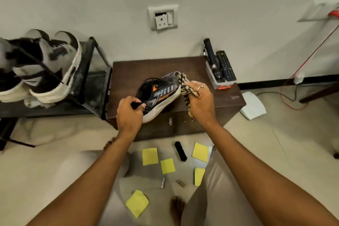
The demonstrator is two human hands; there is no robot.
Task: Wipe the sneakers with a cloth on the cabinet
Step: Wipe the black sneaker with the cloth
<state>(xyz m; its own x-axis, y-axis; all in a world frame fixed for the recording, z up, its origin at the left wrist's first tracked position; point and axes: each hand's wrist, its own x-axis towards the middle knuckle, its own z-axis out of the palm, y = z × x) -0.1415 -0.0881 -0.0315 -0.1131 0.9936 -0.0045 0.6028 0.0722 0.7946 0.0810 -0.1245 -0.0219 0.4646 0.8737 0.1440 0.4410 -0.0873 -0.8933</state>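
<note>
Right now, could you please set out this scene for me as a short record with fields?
sneaker: black with orange, tilted over the cabinet
left-hand grip: holds the sneaker's heel end
right-hand grip: holds the striped cloth against the toe
rack: left of the cabinet, bears grey sneakers
tray: on the cabinet's far right corner, holds a remote
floor: yellow notes, a black brush

A home room: black metal shoe rack (55,111), small dark brown wooden cabinet (132,73), black television remote (226,66), white wall socket (162,17).
</note>
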